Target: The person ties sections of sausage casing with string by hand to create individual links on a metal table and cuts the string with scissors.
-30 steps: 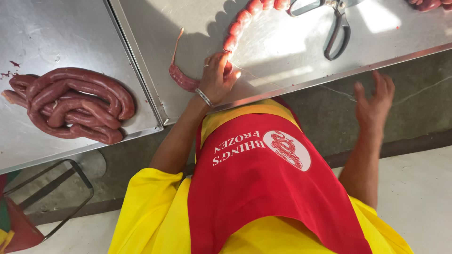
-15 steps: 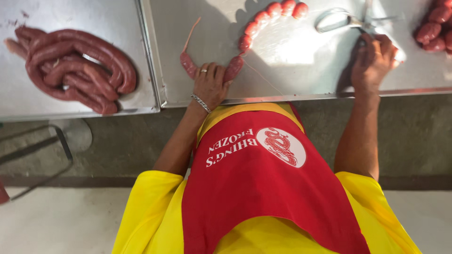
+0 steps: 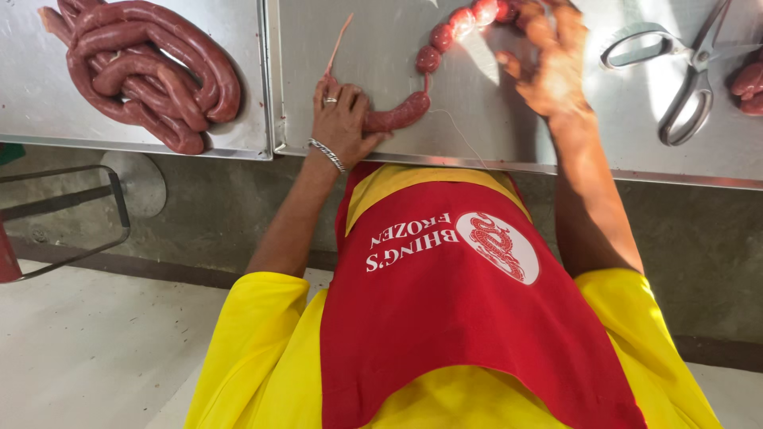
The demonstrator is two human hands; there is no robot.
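A stainless steel table (image 3: 477, 111) fills the top of the frame. On its upper left lies a coiled uncut sausage rope (image 3: 143, 71). Kitchen scissors (image 3: 683, 71) lie at the upper right, just right of the right hand. In the top centre, a chain of tied sausage links (image 3: 445, 48) curves from the table's near edge up and rightward, its long axis running diagonally between the two hands. The left hand (image 3: 342, 119) lies flat, fingers loosely curled over the chain's lower end link. The right hand (image 3: 552, 67), nearer the upper links, is half open, fingertips touching the chain's top end; whether it grips is unclear.
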